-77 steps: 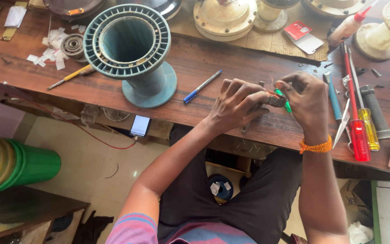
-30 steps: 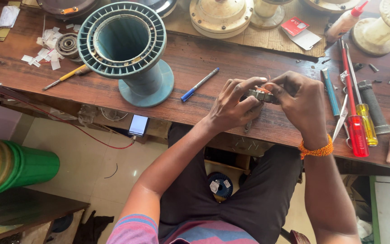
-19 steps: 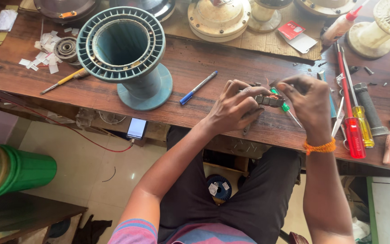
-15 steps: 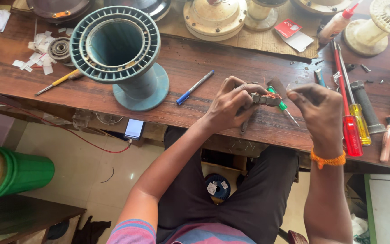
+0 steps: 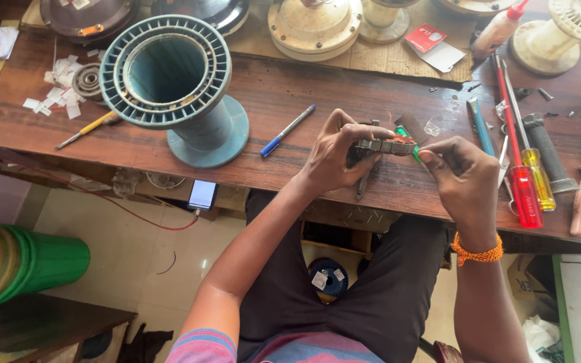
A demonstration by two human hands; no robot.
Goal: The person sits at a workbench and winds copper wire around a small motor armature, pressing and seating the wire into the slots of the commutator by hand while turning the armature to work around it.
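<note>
1. Since half a second back: right hand point(image 5: 465, 178) drawn in closer to the left hand point(image 5: 334, 158), fingertips now at the end of the small wound motor core point(image 5: 384, 146).
2. Left hand: clenched around the motor core, held just above the bench point(image 5: 284, 87) near its front edge, right of centre.
3. Right hand: pinched on a green-handled tool point(image 5: 408, 140), tip against the core.
4. On the bench: blue pen point(image 5: 288, 130) just left of the hands; red screwdriver point(image 5: 514, 144) and yellow screwdriver point(image 5: 531, 154) to the right.
5. Toward the left end: large teal spool point(image 5: 173, 84), upright.
</note>
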